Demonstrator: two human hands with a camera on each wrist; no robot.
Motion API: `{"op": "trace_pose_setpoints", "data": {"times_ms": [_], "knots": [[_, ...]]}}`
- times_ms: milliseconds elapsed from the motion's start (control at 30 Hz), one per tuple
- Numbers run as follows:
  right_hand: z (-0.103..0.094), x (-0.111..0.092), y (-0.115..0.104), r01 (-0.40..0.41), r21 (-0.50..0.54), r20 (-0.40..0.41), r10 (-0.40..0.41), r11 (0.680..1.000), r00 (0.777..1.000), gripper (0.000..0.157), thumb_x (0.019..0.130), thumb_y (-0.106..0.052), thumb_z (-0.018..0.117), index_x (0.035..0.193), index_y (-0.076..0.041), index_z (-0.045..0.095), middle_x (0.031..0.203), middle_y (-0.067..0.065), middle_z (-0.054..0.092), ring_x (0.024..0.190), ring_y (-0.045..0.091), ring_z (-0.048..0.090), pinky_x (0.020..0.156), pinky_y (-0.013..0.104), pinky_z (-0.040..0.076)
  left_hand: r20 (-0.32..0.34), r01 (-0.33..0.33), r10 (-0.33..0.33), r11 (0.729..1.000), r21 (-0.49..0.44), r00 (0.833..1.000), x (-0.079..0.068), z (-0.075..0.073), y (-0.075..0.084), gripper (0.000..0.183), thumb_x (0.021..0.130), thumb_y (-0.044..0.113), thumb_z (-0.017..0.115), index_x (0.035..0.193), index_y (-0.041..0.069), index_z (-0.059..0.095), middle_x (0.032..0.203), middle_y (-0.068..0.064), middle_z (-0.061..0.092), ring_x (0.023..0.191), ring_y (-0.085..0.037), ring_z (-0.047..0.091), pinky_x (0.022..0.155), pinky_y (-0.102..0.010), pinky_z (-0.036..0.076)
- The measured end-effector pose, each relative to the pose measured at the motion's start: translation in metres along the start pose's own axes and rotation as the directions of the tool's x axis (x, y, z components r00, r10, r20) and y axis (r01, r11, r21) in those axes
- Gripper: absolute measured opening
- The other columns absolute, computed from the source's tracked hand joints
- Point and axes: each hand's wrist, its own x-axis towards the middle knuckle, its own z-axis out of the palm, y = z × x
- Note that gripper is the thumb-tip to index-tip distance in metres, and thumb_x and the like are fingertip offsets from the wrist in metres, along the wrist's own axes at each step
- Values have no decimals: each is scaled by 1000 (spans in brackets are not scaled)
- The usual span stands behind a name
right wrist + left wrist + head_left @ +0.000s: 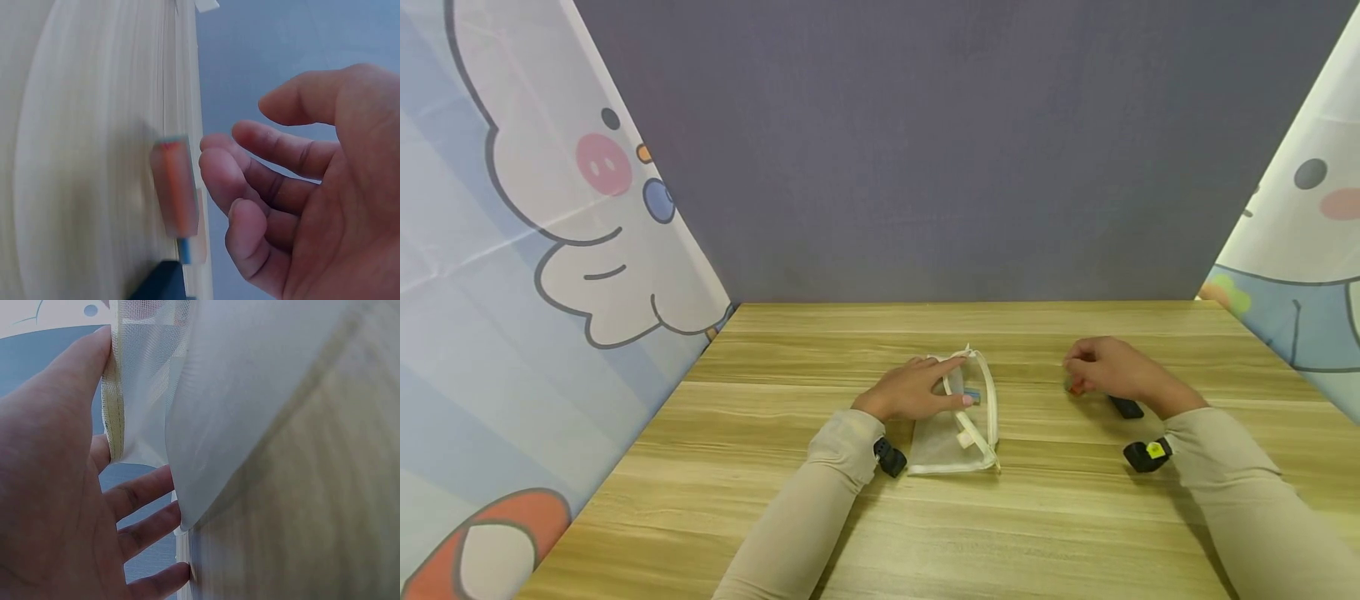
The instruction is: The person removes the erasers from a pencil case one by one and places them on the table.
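Observation:
My left hand is at the mouth of a white mesh pouch with a pale zip edge. Its thumb and index finger spread along the rim, which stands raised; in the left wrist view other fingertips touch the pouch's smooth panel. A small blue piece shows within the pouch opening. Over to the right, my right hand hovers with loosely bent fingers above a small orange-brown block. The right wrist view shows a gap between fingertips and block, and nothing in the hand.
A dark flat object lies beneath the right wrist. The wooden table meets a grey panel at its back edge. Cartoon-printed cloths hang at both sides.

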Motion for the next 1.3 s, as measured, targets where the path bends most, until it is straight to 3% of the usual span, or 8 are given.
{"op": "trace_pose_setpoints", "data": {"times_ms": [367,567,767,1000,1300], "knots": [[10,8,-20,31,-70,-14,-32,997,999,30,105,-21,54,117,5,64,83,9,64,69,22,59,64,35,49,0,9,-9,1000,-15,1000,1,-2,-2,80,91,79,42,159,46,15,162,-1,30,150,-27,23,113,-57,28],[18,15,-32,77,-87,-24,-80,993,997,26,103,-20,56,112,3,66,92,9,68,78,20,64,67,34,52,-5,19,-19,1000,-20,1000,2,-3,-1,80,91,78,42,160,45,16,162,-1,30,150,-26,23,113,-57,29],[24,19,-39,90,-49,7,-89,995,996,27,104,-19,55,115,4,64,99,11,69,86,23,68,72,36,56,-9,29,-30,999,-24,1000,3,-4,1,81,91,79,42,160,43,18,161,-2,32,149,-26,24,113,-57,29],[28,22,-40,95,-23,54,-94,995,994,28,105,-21,54,117,3,63,98,11,68,84,23,66,71,37,55,-16,23,-24,1000,-12,1000,8,-4,1,82,89,81,41,160,44,19,159,0,35,147,-24,29,109,-55,35],[30,29,-46,126,-19,85,-124,992,989,26,105,-18,54,115,4,63,96,11,67,82,24,66,70,37,54,-13,17,-18,998,-62,1000,10,-8,4,84,88,82,42,159,45,18,153,4,44,144,-24,34,105,-55,39]]}}
